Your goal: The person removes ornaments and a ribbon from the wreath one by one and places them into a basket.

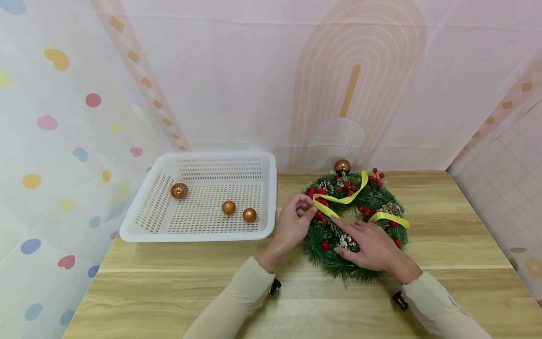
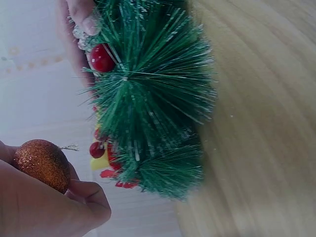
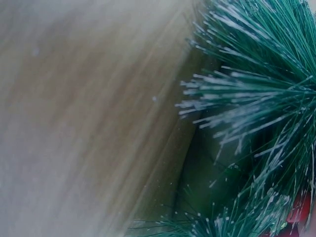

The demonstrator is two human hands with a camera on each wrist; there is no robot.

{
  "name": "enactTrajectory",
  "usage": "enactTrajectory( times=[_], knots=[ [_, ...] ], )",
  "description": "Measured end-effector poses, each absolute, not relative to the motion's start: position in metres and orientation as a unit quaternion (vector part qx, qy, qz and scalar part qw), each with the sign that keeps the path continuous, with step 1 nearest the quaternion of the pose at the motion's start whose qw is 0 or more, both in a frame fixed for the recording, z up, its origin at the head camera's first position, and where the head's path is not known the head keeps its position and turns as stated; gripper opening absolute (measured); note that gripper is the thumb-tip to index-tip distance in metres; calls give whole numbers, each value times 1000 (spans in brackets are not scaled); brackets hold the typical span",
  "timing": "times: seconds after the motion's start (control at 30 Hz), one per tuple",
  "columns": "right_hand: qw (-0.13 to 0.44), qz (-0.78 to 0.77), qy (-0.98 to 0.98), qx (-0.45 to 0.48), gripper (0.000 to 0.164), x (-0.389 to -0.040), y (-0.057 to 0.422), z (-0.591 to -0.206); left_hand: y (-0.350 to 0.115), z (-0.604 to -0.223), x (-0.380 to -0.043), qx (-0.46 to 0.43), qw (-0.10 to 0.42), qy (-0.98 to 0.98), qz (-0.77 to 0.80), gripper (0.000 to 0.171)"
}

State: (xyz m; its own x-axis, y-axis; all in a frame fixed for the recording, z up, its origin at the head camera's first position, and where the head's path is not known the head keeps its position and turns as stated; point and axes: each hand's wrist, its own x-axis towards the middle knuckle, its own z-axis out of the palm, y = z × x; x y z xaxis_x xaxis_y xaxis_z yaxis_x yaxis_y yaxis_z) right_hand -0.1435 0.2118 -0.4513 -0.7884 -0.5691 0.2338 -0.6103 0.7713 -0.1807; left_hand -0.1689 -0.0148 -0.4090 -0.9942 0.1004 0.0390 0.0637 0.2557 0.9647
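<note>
A green Christmas wreath (image 1: 323, 256) with red berries, pinecones and yellow ribbon (image 1: 349, 197) lies on the table. At its left side, my left hand (image 1: 293, 223) grips a glittery copper bauble (image 2: 42, 165) between curled fingers, its wire hook pointing toward the wreath in the left wrist view; in the head view the hand hides the bauble. My right hand (image 1: 374, 245) rests over the wreath's front, index finger extended to the ribbon and thumb beside a frosted pinecone (image 1: 348, 242). A shiny copper bauble (image 1: 342, 166) sits at the wreath's back edge.
Left of the wreath stands a white perforated plastic basket (image 1: 196, 237). Inside lie three copper baubles: a larger shiny one (image 1: 179, 190), a glittery one (image 1: 228, 207) and a smaller one (image 1: 250, 215). A patterned cloth backdrop (image 1: 237, 84) rises behind the wooden table (image 1: 449, 292).
</note>
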Motion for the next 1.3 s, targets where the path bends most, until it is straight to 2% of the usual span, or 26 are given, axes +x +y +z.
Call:
enactTrajectory(
  times=[0.5, 0.7, 1.3],
  knots=[
    [76, 124, -939, 311, 73, -142, 212, -451, -29, -388, -167, 101, 9, 790, 605, 14],
    [77, 124, -939, 312, 73, -142, 213, -452, -41, -384, -171, 105, -11, 790, 604, 8],
    [74, 122, -940, 310, 73, -142, 212, -451, -88, -369, -181, 69, -73, 796, 596, 8]
  ],
)
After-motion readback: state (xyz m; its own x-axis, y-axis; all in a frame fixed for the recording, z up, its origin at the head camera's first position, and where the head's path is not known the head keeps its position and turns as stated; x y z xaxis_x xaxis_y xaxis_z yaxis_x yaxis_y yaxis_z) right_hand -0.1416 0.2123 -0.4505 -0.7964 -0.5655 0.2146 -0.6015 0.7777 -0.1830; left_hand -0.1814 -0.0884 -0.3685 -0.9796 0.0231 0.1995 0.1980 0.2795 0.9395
